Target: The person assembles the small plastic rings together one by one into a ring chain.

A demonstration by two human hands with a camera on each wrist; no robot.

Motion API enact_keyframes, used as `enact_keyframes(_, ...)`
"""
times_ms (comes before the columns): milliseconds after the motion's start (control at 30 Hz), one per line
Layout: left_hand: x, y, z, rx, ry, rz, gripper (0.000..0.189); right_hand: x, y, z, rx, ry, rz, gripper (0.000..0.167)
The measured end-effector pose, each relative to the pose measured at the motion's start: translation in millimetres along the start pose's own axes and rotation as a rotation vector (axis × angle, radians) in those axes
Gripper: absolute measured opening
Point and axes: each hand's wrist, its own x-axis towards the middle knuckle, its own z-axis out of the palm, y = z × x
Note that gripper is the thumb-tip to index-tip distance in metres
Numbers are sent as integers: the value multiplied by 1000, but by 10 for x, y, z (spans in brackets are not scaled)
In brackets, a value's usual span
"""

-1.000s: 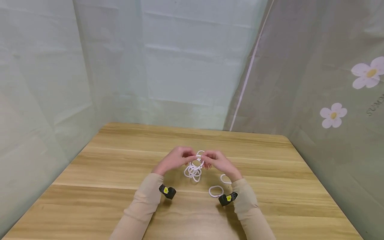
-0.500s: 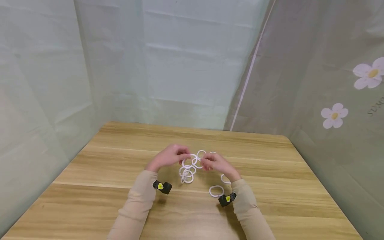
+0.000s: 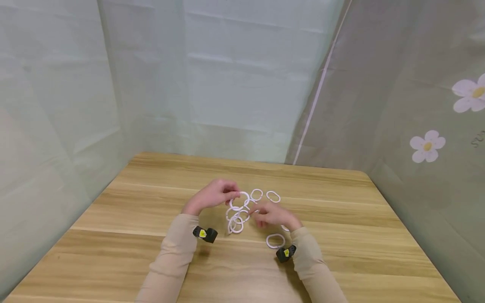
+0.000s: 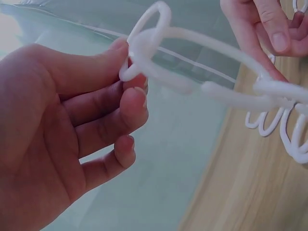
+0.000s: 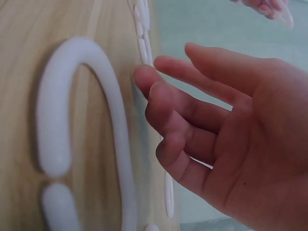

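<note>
My left hand (image 3: 213, 196) pinches a white plastic C-shaped ring (image 4: 165, 18) between thumb and forefinger. That ring is linked to another white ring (image 4: 209, 42), and more linked rings (image 3: 236, 231) trail down onto the wooden table. Each ring seems to have a small gap in its loop. My right hand (image 3: 273, 213) is to the right of the chain, forefinger extended toward it, fingers loosely bent and thumb apart. Nothing is held there in the right wrist view; contact between its fingertip and the chain cannot be told.
Loose white rings lie about my right hand: an oval ring (image 3: 275, 248) near the wrist, another ring (image 3: 278, 198) behind, and one partly hidden by the wrist (image 3: 285, 228). A wooden table (image 3: 151, 252) is bordered by pale curtains (image 3: 242, 84).
My hands have parted, the left moving leftward with the chain. My right hand has released the ring it pinched and shifted slightly nearer to me; rings behind it now show.
</note>
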Motion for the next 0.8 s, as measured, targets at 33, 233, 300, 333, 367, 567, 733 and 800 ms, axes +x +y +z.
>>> enact_keyframes(33, 2, -8, 5, -2, 4, -5, 13, -1, 6, 4, -10, -6, -2, 28)
enact_keyframes(233, 13, -66, 19, 15, 28, -28, 13, -11, 31, 2, -20, -11, 1, 24)
enact_keyframes(300, 16, -84, 21, 25, 39, -34, 13, -22, 30, -11, -18, -8, 15, 21)
enact_keyframes(333, 17, -93, 22, 25, 44, -36, 13, -32, 28, -19, -17, -5, 26, 20)
enact_keyframes(367, 20, -96, 23, 22, 47, -41, 14, -42, 25, -28, -15, -5, 40, 20)
enact_keyframes(567, 17, -86, 23, 12, 56, -57, 12, -92, 7, -75, -19, 9, 110, 25)
enact_keyframes(733, 22, -95, 32, 27, 54, -51, 12, -70, 46, -65, -19, 112, 142, 15)
enact_keyframes(800, 19, -95, 33, 36, 50, -44, 12, -61, 64, -48, -19, 142, 165, 11)
